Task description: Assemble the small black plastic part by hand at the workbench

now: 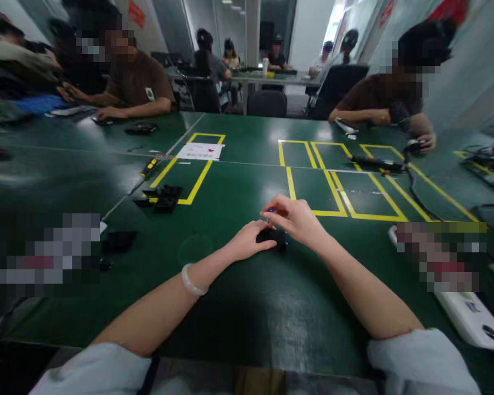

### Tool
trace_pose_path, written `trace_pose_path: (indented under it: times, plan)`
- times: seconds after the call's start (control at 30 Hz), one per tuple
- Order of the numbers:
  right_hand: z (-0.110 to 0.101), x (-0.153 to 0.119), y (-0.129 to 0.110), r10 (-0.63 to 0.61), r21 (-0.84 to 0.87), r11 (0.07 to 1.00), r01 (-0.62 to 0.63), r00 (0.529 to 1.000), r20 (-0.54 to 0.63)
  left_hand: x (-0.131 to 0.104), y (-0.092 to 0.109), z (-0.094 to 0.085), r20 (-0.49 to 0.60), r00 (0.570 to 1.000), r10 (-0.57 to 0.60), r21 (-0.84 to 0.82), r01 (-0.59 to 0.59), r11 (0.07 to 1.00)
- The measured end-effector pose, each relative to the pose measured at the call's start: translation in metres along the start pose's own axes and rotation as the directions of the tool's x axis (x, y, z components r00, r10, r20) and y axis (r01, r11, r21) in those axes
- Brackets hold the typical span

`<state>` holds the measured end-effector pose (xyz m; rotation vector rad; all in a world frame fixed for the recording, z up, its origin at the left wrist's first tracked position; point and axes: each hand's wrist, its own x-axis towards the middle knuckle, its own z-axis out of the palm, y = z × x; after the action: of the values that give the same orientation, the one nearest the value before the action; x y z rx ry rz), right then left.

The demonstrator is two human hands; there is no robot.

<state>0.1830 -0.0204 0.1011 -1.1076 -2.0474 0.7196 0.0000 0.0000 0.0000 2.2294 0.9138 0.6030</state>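
The left hand (247,242) is curled partway closed around a small black block (279,239), its thumb along the near side and its fingers at the far side, steadying the block low at the worktop (230,312). Just above it, the right hand (300,220) is bent at the wrist, thumb and index finger drawn nearly together in a pinch on a small item (270,210) with a bluish spot — too small and too covered by the fingers to name. That item is right over the block; whether the two touch, I cannot tell. A pale bracelet (192,281) circles the left wrist. To the left of the hands lie a cluster of black parts (167,198), partly over a yellow tape outline (197,186), and a flat black piece (118,240). Beyond the cluster are a yellow-and-black tool (150,167) and a white sheet of paper (201,151). On the right, well apart from the hands, a white case (471,315) lies slantwise, its far part blurred out. Across the worktop sit two people in brown shirts — one left (138,82), one right (370,99).
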Motion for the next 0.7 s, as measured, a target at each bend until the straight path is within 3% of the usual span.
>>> trace_pose_path:
  times: [0.2, 0.4, 0.57, 0.7]
  plan:
    - [0.000, 0.003, 0.003, 0.005, -0.053, 0.999, -0.007, 1.000, -0.027, -0.003, 0.002, -0.002, -0.006, 1.000, 0.004, 0.000, -0.004, 1.000]
    - [-0.002, 0.006, 0.001, -0.110, -0.295, 0.952, 0.084, 0.991, -0.071, -0.002, 0.004, -0.003, -0.001, 1.000, 0.013, 0.011, -0.013, 1.000]
    - [0.001, 0.009, 0.000, -0.014, -0.457, 0.890, 0.003, 1.000, -0.019, -0.003, 0.005, -0.004, 0.008, 1.000, 0.010, 0.011, -0.010, 1.000]
    - [0.003, 0.011, -0.002, 0.008, -0.632, 0.775, -0.005, 1.000, 0.003, -0.003, 0.004, -0.004, 0.003, 1.000, 0.004, 0.011, -0.004, 1.000]
